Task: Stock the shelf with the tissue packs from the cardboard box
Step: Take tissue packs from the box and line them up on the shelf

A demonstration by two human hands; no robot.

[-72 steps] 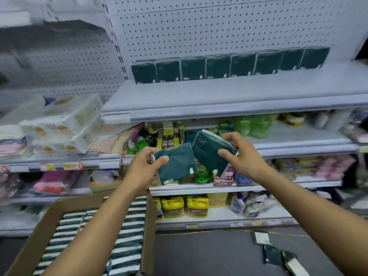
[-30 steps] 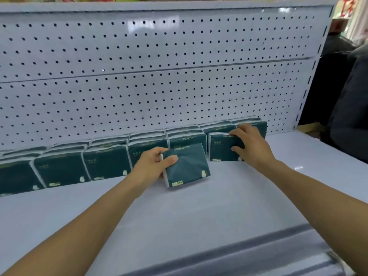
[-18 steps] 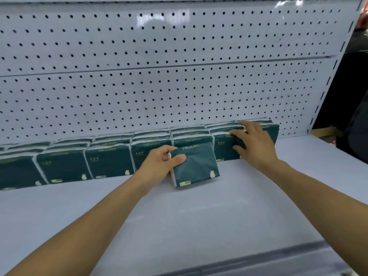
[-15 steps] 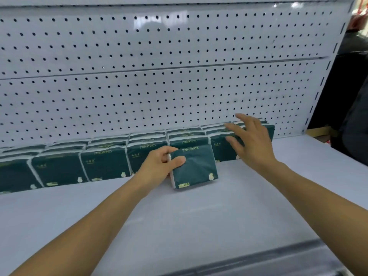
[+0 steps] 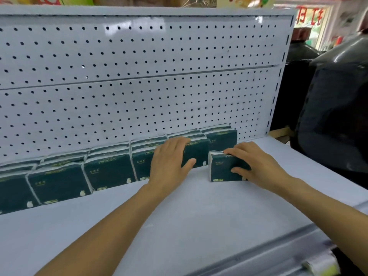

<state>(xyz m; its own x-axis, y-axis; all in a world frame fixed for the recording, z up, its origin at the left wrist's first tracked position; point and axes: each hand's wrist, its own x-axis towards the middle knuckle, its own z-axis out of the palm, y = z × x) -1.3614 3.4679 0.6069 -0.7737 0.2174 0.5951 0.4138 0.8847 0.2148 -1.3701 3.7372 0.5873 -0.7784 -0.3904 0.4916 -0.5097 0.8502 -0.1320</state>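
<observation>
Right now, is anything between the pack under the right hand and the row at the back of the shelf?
Nothing visible. The right hand grips a pack standing in front of the row, at its right end. Only a narrow strip of bare shelf seems to separate it from the last pack. The left hand rests flat on the neighbouring packs, clear of that path.

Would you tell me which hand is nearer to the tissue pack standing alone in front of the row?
Right. The right hand grips the lone tissue pack from its right side, while the left hand rests flat on a pack in the back row, to its left.
</observation>
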